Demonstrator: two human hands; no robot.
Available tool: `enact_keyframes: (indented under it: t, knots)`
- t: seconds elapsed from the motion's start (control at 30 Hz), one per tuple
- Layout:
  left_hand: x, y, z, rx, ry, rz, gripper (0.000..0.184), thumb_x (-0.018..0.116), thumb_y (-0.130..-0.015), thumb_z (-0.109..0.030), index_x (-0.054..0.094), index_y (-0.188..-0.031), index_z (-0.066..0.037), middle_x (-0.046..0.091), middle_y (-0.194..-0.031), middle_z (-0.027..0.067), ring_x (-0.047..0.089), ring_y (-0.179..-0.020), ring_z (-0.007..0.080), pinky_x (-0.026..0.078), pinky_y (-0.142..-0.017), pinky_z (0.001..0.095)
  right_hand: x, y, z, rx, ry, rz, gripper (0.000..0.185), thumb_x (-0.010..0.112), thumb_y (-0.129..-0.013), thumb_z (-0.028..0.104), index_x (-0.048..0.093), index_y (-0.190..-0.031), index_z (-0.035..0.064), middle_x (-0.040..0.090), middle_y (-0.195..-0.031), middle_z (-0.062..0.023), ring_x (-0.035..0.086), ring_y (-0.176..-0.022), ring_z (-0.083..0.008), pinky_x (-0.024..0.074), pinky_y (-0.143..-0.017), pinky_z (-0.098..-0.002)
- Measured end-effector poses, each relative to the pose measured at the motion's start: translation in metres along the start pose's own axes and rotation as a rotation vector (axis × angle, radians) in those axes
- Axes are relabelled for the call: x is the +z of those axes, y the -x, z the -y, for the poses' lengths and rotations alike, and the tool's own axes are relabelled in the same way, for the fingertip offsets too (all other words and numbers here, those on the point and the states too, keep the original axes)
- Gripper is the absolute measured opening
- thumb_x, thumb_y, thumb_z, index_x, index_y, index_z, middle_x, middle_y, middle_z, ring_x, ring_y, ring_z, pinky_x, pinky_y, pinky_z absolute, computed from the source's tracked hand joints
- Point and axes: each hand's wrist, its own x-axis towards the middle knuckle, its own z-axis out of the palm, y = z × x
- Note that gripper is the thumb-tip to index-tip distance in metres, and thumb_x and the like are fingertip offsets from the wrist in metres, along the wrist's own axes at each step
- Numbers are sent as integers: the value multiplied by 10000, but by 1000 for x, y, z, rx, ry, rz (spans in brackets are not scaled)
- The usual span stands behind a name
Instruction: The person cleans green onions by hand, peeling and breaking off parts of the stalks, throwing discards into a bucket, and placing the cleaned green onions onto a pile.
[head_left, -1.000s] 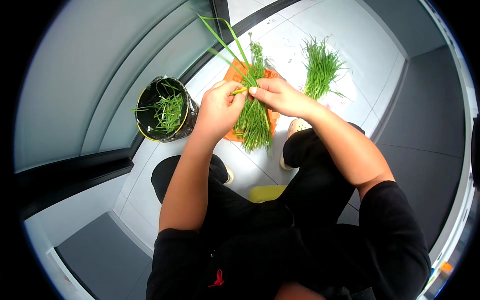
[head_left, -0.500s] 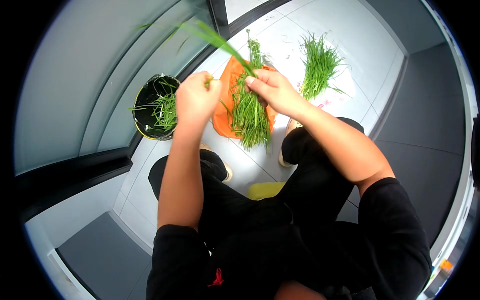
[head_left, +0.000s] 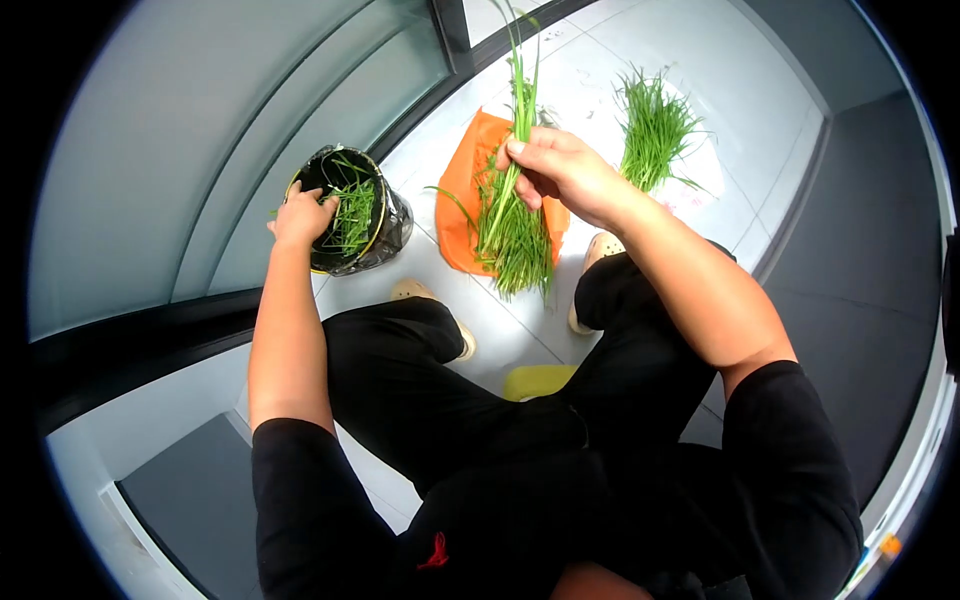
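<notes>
Pinched between thumb and fingers of my right hand [head_left: 568, 175] is a small bunch of chives [head_left: 523, 105], its long leaves pointing up and away from me. Below that hand, a heap of chives [head_left: 515, 245] lies on an orange bag [head_left: 458, 185] on the floor. My left hand [head_left: 302, 217] is at the near-left rim of a bin lined with a black bag [head_left: 393, 228]. Its fingers are apart and reach over the opening, with nothing seen in them. Green chive scraps [head_left: 352, 218] lie inside the bin.
Another pile of chives [head_left: 655, 135] rests on a white plastic sheet [head_left: 706, 170] at the far right. A glass panel [head_left: 200, 130] stands left of the bin. My light shoes [head_left: 600, 250] flank the orange bag, and a yellow-green seat [head_left: 540, 382] shows between my legs.
My left hand has moved left and down from beside the right hand to the bin and opened. The chives in my right hand have swung from tilted left to nearly upright.
</notes>
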Motion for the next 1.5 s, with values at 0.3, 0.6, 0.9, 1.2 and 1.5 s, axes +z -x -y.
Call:
enact_keyframes:
  t: [0.3, 0.6, 0.9, 1.2, 1.5]
  knots:
    - [-41, 97, -102, 702, 1190, 459, 221, 489, -867, -160, 590, -929, 27, 591, -747, 78, 546, -709, 130, 443, -670, 266, 4, -2, 2, -1, 71, -119, 250, 476, -908, 286, 540, -863, 48, 515, -603, -9, 487, -528, -86, 386, -533, -209]
    - [-41, 136, -139, 830, 983, -126, 111, 529, -845, -84, 545, -793, 13, 474, -609, 16, 384, -544, 67, 333, -493, 241, 15, 2, -17, -92, 61, -186, 261, 540, -880, 260, 561, -786, 17, 564, -641, -12, 531, -554, -70, 422, -515, -212]
    - [-46, 126, -135, 704, 1339, 265, 148, 501, -868, -115, 541, -798, 9, 504, -673, 10, 439, -603, 90, 361, -567, 227, 10, 3, -8, -305, 172, -233, 313, 511, -896, 271, 592, -769, -4, 568, -622, -13, 538, -572, -77, 435, -549, -219]
    - [-54, 121, -119, 582, 1504, 409, 195, 419, -877, -151, 466, -718, -46, 473, -671, 11, 418, -636, 86, 344, -619, 223, -5, 8, 11, -352, 50, -379, 227, 467, -919, 238, 541, -909, 24, 548, -681, -31, 538, -622, -106, 432, -595, -224]
    - [-54, 124, -138, 923, 1133, -321, 64, 609, -758, -66, 574, -779, -17, 540, -646, 62, 455, -543, 145, 381, -524, 248, 17, 1, 2, -289, 111, -310, 237, 512, -899, 217, 538, -787, 10, 557, -653, -30, 536, -591, -88, 440, -574, -224]
